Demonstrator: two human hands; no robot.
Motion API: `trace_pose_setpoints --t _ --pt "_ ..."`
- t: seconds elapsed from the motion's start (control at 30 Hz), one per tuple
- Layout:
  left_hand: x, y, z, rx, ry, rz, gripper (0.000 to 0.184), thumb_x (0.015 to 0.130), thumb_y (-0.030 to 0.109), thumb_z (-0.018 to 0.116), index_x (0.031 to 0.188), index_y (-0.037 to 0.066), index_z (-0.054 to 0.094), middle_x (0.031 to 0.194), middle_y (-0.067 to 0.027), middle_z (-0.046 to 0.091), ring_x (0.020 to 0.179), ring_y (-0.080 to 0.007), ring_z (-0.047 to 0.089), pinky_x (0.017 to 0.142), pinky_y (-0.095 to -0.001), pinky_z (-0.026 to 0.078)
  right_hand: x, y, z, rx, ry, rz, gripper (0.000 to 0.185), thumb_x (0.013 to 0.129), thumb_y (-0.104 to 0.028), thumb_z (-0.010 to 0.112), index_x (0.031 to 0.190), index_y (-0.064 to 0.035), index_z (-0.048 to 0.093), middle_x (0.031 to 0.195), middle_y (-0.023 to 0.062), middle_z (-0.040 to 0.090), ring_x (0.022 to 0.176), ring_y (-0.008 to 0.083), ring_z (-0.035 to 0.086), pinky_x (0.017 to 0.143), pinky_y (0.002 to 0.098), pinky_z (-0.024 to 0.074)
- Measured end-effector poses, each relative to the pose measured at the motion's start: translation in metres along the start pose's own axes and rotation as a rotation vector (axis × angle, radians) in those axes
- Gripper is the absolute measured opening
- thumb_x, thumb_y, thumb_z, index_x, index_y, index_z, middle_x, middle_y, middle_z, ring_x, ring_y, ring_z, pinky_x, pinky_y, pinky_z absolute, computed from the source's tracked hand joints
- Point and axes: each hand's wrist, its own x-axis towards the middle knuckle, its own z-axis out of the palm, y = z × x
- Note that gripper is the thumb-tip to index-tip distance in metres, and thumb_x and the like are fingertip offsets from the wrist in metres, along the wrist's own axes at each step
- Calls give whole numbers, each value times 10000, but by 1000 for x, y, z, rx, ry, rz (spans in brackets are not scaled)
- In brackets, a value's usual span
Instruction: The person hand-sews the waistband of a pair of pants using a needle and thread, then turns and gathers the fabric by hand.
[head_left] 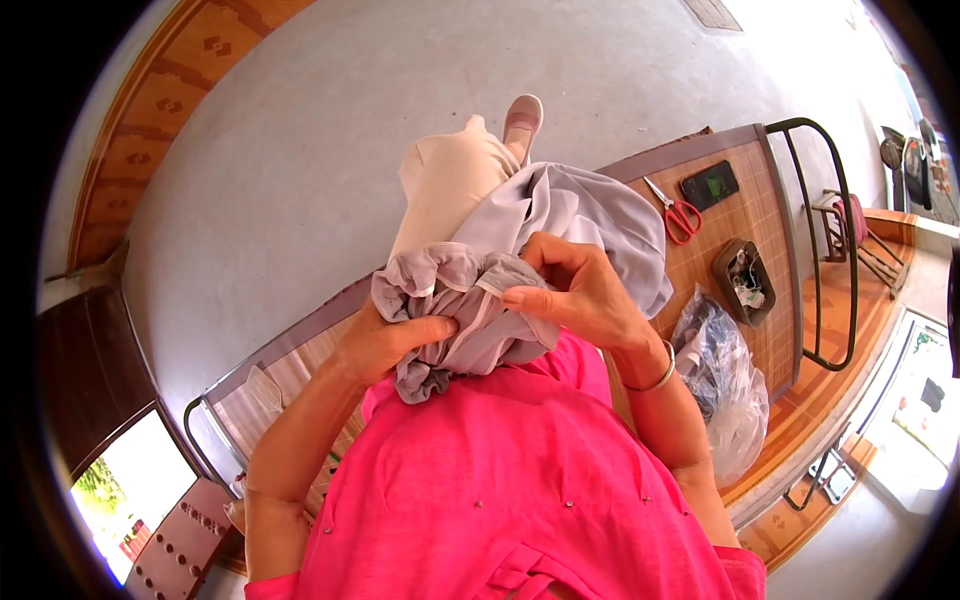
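A light grey garment (pixel 570 205) lies bunched over my lap, its upper part gathered up in front of my pink shirt. My left hand (pixel 385 342) grips the left side of the bunch, thumb on top and the other fingers hidden beneath the cloth. On the other side, my right hand (pixel 585 295) pinches a seamed fold between thumb and bent forefinger. Pale seams or edging strips show in the gathered cloth. A loose part of the garment drapes to the right across the bench.
I sit on a bench with a woven mat (pixel 770 345) and a metal end rail (pixel 845 240). To my right lie red-handled scissors (pixel 682 220), a phone (pixel 709 186), a small brown basket (pixel 745 282) with scraps, and a clear plastic bag (pixel 722 390).
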Motion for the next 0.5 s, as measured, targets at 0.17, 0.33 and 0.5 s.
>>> trace_pose_setpoints --t 0.17,0.33,0.5 --pt "2 6 7 -39 -17 -44 584 729 35 802 1245 27 529 1116 -40 601 1016 -138 586 869 -278 497 1 0 -3 -173 -150 -305 332 793 -214 820 904 16 608 745 -38 528 689 28 445 565 220 363" --pt "7 5 9 120 -160 163 650 670 64 863 1225 45 524 1170 -28 546 1079 -121 523 901 -276 463 -5 -14 -5 -129 -149 4 299 801 -185 812 888 18 610 747 -59 517 723 17 436 587 215 370" --pt "12 1 8 198 -201 98 621 656 55 863 1171 62 516 1125 -2 504 1073 -107 486 916 -265 430 -1 -18 -2 -272 -75 -21 320 805 -225 804 763 7 588 623 -37 444 625 32 381 502 256 324"
